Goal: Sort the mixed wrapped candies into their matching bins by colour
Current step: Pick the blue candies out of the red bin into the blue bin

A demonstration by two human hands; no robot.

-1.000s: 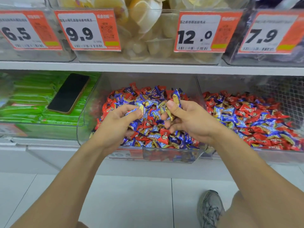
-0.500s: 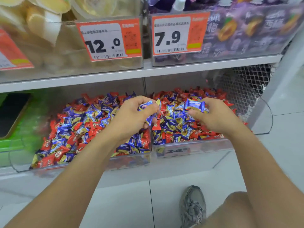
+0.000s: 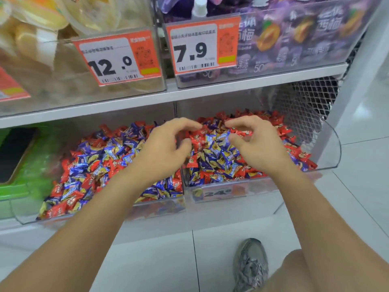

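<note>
A: What filled the view?

B: A white shelf point(image 3: 189, 95) ran across it, with two clear bins below, side by side. The left bin point(image 3: 27, 216) and the right bin point(image 3: 334, 148) each held a mixed heap of candies point(image 3: 99, 163), red and blue together.

A: And above?

B: Two orange price tags, 12.0 point(image 3: 120, 57) and 7.9 point(image 3: 202, 47), fixed to the upper bins.

A: The hands?

B: Both hovered over the near part of the right bin's heap. The left hand point(image 3: 166, 148) had its fingers loosely curved and apart, gripping nothing I could see. The right hand point(image 3: 254, 144) was the same, thumb and fingers spread over the wrappers.

A: Anything lower?

B: A grey shoe point(image 3: 250, 264) on the tiled floor point(image 3: 157, 262).
</note>
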